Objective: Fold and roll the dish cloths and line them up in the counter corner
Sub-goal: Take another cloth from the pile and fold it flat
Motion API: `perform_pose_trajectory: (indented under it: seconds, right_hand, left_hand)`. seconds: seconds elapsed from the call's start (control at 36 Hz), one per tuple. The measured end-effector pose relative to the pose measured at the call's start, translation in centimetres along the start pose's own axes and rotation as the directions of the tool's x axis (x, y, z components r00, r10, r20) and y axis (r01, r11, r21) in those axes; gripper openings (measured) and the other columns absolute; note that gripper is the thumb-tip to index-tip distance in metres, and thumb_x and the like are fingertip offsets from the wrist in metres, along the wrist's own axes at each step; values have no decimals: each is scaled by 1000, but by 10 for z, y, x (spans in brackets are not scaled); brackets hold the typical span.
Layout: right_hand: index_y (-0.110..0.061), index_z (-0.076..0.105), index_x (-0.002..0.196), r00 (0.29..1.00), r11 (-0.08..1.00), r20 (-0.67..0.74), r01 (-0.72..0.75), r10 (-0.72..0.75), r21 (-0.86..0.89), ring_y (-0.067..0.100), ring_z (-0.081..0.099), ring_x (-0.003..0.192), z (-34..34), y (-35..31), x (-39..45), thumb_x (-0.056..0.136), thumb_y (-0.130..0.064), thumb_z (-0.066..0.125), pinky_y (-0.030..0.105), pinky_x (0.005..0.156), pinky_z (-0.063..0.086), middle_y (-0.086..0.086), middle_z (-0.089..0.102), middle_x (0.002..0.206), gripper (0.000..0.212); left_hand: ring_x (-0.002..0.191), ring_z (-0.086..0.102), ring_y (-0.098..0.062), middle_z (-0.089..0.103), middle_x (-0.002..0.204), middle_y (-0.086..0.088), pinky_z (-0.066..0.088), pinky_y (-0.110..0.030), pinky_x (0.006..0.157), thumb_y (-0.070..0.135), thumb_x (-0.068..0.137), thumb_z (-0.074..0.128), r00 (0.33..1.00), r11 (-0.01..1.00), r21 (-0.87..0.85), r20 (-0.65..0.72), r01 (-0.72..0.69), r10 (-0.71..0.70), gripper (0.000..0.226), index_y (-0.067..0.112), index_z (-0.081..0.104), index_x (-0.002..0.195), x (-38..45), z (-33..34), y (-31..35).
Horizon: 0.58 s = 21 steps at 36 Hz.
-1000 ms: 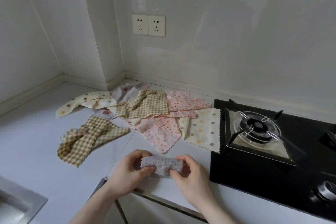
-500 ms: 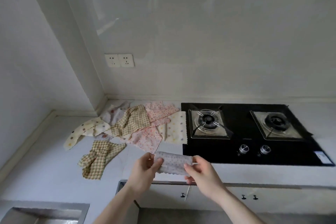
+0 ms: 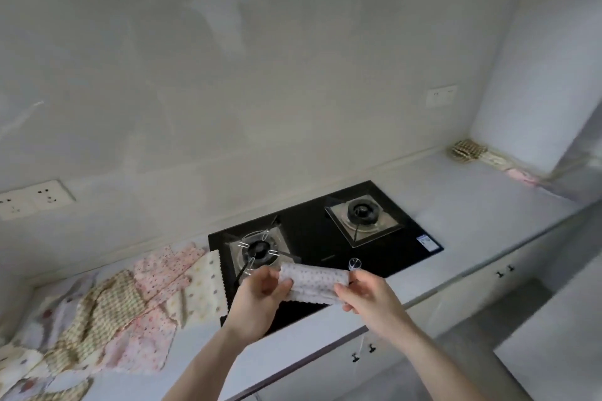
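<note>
Checked and dotted loose cloths (image 3: 107,316) are lying spread on the desk (image 3: 462,205) at near left. Left hand (image 3: 257,295) and right hand (image 3: 368,295), fingers clamped, are holding the rolled cloth (image 3: 313,282) above the hob (image 3: 325,238). Finished rolls (image 3: 469,150) are sitting far right in the corner.

Pale counter (image 3: 456,205) carries a black hob (image 3: 325,238), loose cloths (image 3: 130,303) left — rolled cloths (image 3: 469,149) in the far-right corner.

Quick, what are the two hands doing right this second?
Left hand: grips one end of the rolled dotted cloth, fingers curled round it.
Right hand: grips the other end of it.
</note>
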State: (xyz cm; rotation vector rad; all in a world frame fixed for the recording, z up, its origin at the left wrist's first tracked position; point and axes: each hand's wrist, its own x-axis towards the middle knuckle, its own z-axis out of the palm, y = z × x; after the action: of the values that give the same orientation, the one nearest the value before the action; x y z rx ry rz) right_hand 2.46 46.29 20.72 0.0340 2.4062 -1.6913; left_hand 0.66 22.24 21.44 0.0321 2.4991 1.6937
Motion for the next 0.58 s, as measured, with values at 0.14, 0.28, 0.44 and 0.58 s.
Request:
perform_pose_trajectory:
  seconds: [0.14,0.28,0.44,0.58]
  right_hand:
    - [-30,67,107,999,999,-45,-20,18,-47,3,70,88,-94,24,8,96,-38,66,24,77,56,-11,74,98,14]
    - [-26,71,100,994,995,-77,-87,83,-55,10,72,86,-200,62,15,92,-39,69,38,86,59,-6,75,92,15]
    - [-21,69,88,985,994,-143,-105,99,-29,17,73,80,-299,93,41,90,-32,73,47,87,57,-1,75,80,12]
    - [-21,70,89,977,993,-182,-116,108,-34,14,71,81,-340,100,61,91,-32,71,38,78,55,-4,75,82,11]
  left_hand:
    - [71,69,-16,74,79,-7,56,-32,72,28,99,64,998,1000,25,65,-2,0,19,11,62,90,45,90,36]
    - [76,71,-12,75,81,-1,59,-32,74,30,99,64,995,998,53,103,-16,10,16,16,62,90,79,183,80]
    - [71,70,-7,76,82,0,57,-23,69,18,98,65,993,1000,27,114,-5,2,9,13,63,91,120,268,129]
    - [72,71,-12,76,83,0,53,-15,64,19,98,65,992,997,69,124,-18,9,7,15,65,92,154,302,153]
